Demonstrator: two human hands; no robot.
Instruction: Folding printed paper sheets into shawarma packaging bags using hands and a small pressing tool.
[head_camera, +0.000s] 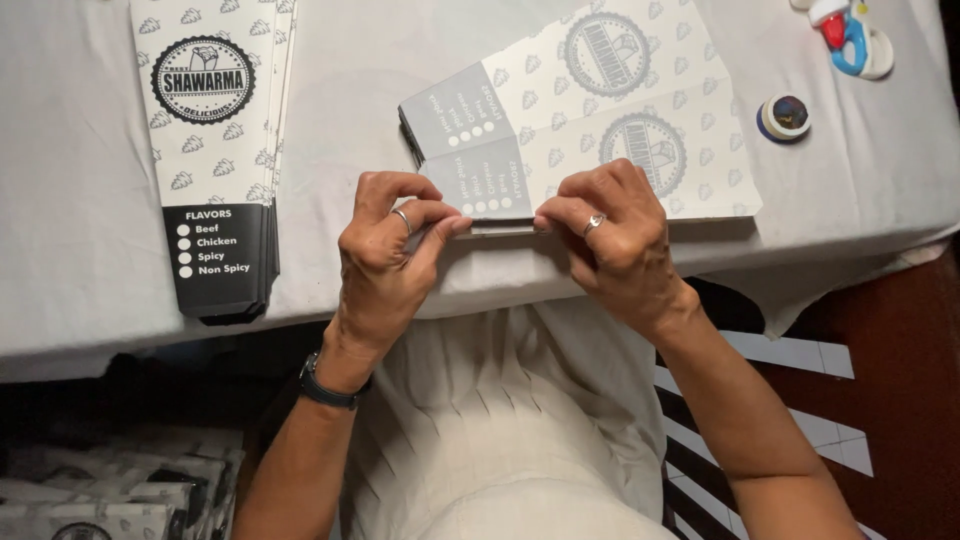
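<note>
Flat carton sleeve, centre frame: matt printed paperboard, smooth. Stack of sleeves, upper left: same matt card, black ends slightly glossy. Bench cover: grey cloth, matt, lightly creased. Rings on hands: shiny metal.

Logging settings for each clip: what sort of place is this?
Probably a home or small-shop packing table, not a factory line. A cloth-covered table holds a stack of flat printed food sleeves, and both hands fold another sleeve; a small glue pot sits nearby.
</note>
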